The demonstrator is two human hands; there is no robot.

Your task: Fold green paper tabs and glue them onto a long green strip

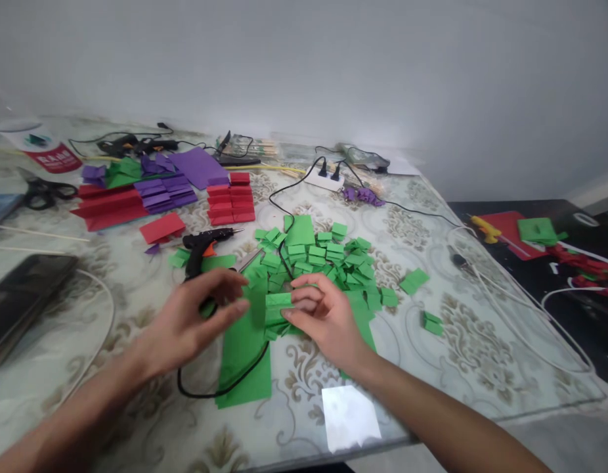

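Observation:
My right hand (320,314) pinches a small folded green paper piece (278,301) between thumb and fingers, just above a flat green paper sheet (245,355). My left hand (195,315) hovers beside it with its fingers loosely spread, fingertips close to the piece, holding nothing I can see. Behind both hands lies a heap of several folded green pieces (328,259). A black glue gun (203,246) with an orange trigger lies just beyond my left hand, its black cord looping over the green sheet.
Red folded strips (231,200), purple strips (163,190), a red sheet (109,207), scissors (48,192), a white power strip (326,179) and a dark phone (23,292) lie on the patterned table (471,328). A lower dark surface at right holds red and green scraps.

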